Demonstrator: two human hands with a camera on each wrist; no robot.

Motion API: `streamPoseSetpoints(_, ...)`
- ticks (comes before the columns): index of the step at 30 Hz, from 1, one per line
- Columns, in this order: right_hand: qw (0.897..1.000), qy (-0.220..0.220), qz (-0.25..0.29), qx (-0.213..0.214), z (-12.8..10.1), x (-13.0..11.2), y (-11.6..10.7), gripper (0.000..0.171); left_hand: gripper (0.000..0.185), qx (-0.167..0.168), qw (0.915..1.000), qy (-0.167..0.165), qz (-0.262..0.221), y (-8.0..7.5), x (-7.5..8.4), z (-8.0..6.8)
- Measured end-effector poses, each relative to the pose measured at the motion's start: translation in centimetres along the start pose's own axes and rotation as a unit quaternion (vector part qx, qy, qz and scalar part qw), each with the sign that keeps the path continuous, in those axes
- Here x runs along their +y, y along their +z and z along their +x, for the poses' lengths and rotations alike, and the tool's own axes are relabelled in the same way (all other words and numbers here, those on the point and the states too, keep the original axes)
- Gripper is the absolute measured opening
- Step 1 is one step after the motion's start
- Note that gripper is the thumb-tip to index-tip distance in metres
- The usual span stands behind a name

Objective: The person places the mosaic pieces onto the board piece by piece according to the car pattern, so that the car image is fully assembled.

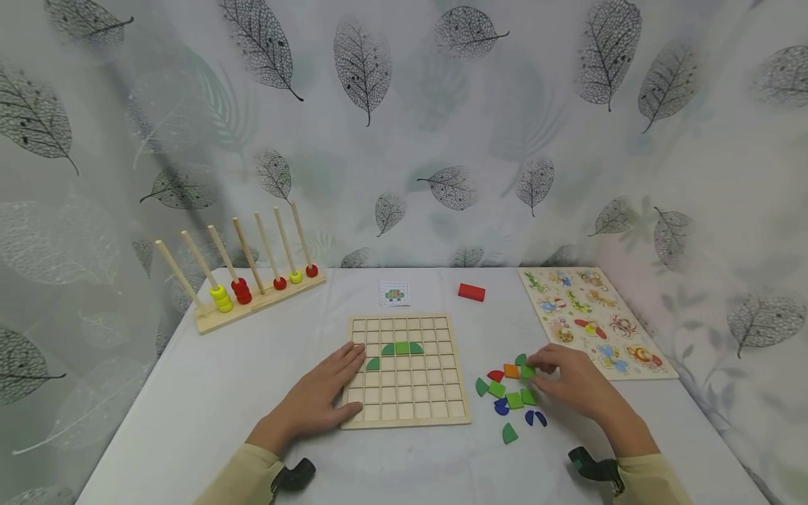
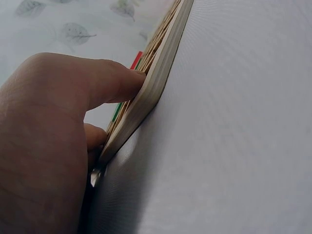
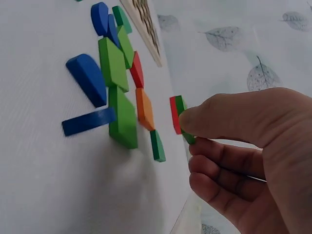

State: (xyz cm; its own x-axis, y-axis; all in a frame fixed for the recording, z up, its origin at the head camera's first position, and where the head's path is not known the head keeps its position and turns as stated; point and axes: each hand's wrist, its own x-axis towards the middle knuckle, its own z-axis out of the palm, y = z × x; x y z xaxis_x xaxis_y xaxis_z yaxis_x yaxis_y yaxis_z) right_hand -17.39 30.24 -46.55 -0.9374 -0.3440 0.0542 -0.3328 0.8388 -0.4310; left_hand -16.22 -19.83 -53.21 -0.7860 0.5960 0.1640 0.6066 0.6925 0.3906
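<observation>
While pinched, green tile [image 1: 527, 371] fills grip.

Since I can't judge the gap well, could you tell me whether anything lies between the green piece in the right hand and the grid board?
Nothing tall does. The right hand pinches a green piece; only flat loose pieces lie between it and the grid board, easily cleared by lifting.

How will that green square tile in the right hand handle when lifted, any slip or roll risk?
The green square tile looks like a thin, flat-faced wooden piece, so probably stiff and light. The right hand pinches it by its edges; the painted faces might be a bit slick. With flat sides and square corners, it likely won't roll.
</observation>
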Motion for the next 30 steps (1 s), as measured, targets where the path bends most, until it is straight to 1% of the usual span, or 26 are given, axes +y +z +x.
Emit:
streamPoseSetpoints(5,0.999,-0.024,-0.008,0.023,0.5,-0.6,-0.2,0.023,0.088,-0.001,1.0000,-0.001,0.000,-0.1,0.0,0.0)
streamPoseSetpoints(8,0.999,-0.037,-0.010,0.027,0.9,-1.1,-0.2,0.024,0.088,0.000,1.0000,-0.001,-0.001,-0.1,0.0,-0.1)
streamPoseSetpoints(15,0.998,-0.060,0.002,0.025,2.0,-2.4,-0.4,0.026,0.088,0.004,1.0000,0.002,-0.002,0.0,-0.1,-0.1)
streamPoseSetpoints(22,0.997,-0.076,0.018,0.019,2.8,-3.9,-0.6,0.022,0.088,0.001,1.0000,0.001,0.003,-0.1,0.0,0.1)
streamPoseSetpoints(25,0.997,-0.079,0.020,0.018,3.2,-4.4,-0.5,0.022,0.089,-0.003,1.0000,0.000,0.004,0.0,-0.1,0.1)
streamPoseSetpoints(30,0.995,-0.094,0.026,0.018,4.0,-5.1,-0.1,0.022,0.089,0.000,1.0000,0.000,0.002,-0.1,0.0,0.0)
